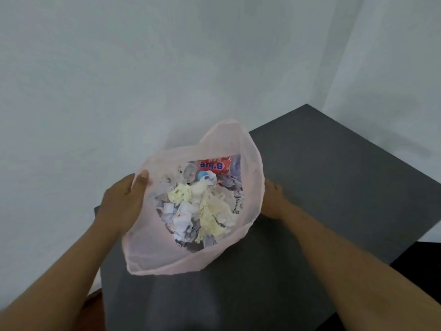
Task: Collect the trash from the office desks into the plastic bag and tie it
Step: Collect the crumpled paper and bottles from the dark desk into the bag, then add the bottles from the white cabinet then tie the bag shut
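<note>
Pink plastic bag is sitting on the dark grey desk, mouth wide open and facing up at the cam, not tied. Inside it's pretty full w/ trash: crumpled white paper, some pale yellow tissue-ish stuff, and a clear bottle w/ a red label reading "B'lue" lying across the far side, blue cap pointing left.

Left hand is clamped on the bag's left rim, thumb over the edge on the inside, fingers on the outside. Right hand is against the right side of the bag, but most of it is hidden behind the plastic, so can't tell if it's actually pinching the rim or just resting there.

Desk is pushed into a corner w/ white walls behind and to the right. Both forearms are bare.
</note>
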{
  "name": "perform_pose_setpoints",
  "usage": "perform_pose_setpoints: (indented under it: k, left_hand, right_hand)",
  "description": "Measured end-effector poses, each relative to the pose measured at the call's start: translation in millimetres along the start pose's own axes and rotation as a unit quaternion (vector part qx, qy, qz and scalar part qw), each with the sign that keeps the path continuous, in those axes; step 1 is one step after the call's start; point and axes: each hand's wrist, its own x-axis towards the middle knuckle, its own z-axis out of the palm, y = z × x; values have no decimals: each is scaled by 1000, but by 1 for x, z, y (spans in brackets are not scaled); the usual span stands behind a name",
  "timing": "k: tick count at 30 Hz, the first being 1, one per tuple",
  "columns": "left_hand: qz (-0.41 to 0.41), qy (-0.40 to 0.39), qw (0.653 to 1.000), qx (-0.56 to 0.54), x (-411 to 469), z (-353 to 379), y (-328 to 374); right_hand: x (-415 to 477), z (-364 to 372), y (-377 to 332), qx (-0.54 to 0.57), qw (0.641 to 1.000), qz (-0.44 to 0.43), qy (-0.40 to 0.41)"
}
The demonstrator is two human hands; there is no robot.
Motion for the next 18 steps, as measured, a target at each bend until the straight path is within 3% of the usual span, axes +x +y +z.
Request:
perform_pose_setpoints:
  k: [2,7,10,15,17,18]
  left_hand:
    - [-3,2,1000,3,-1,-4,-2]
    - [-11,7,1000,-20,-4,-3,3]
    - [-4,8,999,-36,-2,-2,9]
    - [3,48,994,-101,-3,-5,20]
    - [0,49,992,-114,-3,-8,24]
    - [1,50,992,-114,-2,-10,25]
  right_hand:
    - [2,28,4,-28,999,-8,-35]
    - [-48,16,1,-1,1000,30,-4]
    - [-68,-30,1,103,990,25,88]
    - [-111,-153,-54,228,923,-53,305]
    - [-135,-184,-93,241,912,-117,310]
    - [-144,-191,-112,234,920,-154,273]
